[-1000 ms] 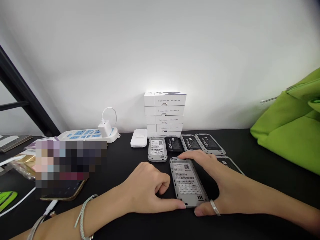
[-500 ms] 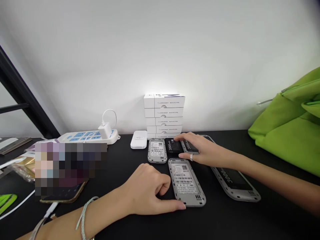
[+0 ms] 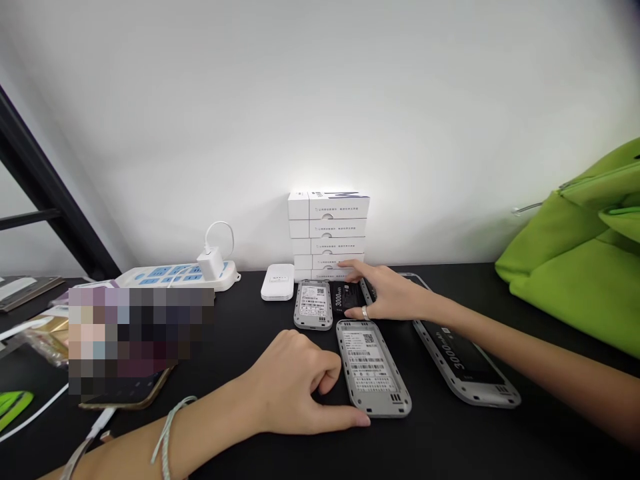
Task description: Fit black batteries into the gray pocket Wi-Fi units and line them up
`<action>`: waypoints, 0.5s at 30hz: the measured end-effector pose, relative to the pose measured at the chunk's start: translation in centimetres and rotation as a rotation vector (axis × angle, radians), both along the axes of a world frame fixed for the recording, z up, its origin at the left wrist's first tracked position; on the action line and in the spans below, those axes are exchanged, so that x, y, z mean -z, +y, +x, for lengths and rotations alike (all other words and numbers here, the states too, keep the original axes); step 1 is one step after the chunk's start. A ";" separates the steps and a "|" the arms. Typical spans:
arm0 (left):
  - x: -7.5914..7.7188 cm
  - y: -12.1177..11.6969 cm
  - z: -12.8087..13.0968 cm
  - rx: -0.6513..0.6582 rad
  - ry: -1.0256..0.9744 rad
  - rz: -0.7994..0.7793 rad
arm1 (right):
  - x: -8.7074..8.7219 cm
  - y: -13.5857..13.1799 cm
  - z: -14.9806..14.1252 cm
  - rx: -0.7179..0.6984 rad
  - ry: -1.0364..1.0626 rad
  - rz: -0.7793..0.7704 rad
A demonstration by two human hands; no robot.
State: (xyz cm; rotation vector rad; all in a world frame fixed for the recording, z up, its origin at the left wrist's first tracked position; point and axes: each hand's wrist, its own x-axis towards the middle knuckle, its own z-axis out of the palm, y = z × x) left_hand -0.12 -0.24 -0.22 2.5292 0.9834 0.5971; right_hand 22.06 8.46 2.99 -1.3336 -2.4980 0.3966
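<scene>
My right hand (image 3: 383, 291) spans a black 3000 mAh battery (image 3: 344, 295), with the thumb at its near edge and the fingertips at its far edge. The battery lies between a small grey device (image 3: 313, 303) and another device that my forearm and hand partly cover. My left hand (image 3: 300, 380) rests on the table with its fingers curled. Its thumb lies against the lower edge of a grey device (image 3: 373, 370) with an open, labelled battery bay, and its bent index finger is beside that device's left side.
Farther right lies a grey device with a battery (image 3: 463, 357) in it. White boxes (image 3: 327, 230) are stacked against the wall, beside a stack of white covers (image 3: 278, 281). A power strip (image 3: 227, 273) with a charger, a phone (image 3: 130, 397) and cables occupy the left. A green bag (image 3: 575, 267) stands right.
My right hand has shifted slightly left over the battery, its thumb now nearer the battery's left end. My left hand stays by the near device.
</scene>
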 end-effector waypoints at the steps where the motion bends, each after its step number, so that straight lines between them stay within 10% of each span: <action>1: 0.0 0.0 0.0 -0.001 0.004 -0.003 | 0.1 0.0 0.1 0.010 0.022 0.018; 15: -0.4 0.0 0.1 -0.019 0.054 -0.014 | -0.4 -7.7 2.4 0.073 0.089 -0.029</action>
